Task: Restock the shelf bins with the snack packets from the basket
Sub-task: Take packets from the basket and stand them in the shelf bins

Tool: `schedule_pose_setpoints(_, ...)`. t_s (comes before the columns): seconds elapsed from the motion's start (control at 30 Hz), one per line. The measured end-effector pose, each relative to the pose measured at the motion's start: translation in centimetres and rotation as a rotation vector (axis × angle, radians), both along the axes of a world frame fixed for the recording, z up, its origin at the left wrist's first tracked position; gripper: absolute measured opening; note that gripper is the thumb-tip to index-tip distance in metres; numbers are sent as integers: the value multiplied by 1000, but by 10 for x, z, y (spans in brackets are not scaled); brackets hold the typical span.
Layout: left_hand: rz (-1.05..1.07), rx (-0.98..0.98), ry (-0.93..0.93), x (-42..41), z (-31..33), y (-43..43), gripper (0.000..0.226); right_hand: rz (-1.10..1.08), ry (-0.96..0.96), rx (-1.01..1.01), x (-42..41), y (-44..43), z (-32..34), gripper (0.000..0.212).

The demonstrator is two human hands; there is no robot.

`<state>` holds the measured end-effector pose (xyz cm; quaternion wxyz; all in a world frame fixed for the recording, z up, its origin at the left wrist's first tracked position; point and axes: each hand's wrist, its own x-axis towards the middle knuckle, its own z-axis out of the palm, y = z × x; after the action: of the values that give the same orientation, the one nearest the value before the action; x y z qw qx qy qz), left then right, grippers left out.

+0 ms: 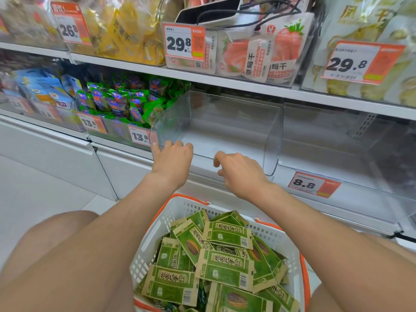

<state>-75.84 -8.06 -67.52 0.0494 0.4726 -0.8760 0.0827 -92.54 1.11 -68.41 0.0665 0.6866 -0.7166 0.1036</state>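
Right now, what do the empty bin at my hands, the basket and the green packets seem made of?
Empty bin: clear glossy rigid plastic; see-through walls, glare. Basket: white matte moulded plastic, slotted walls, orange rim. Green packets: probably matte kraft paper, brown creased edges, possibly paper-look film.

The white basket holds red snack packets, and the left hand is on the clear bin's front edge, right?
Not quite. The head view shows the snack packets in the white basket are green, not red. The left hand is indeed on the front edge of the clear bin.
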Motion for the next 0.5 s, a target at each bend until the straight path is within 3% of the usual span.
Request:
schedule_pose_setpoints(0.3, 6, 3, -4, -1, -5, -1, 34, 9, 25, 51, 1, -6, 5, 29)
schedule_pose_setpoints(0.4, -34, -136, 78, -1, -10, 3, 42, -2, 17, -21, 8, 1, 13, 30)
schedule_pose_setpoints(0.5, -82, -342, 181, -2, -5, 15, 37, 73, 55, -159, 18, 15, 30, 20)
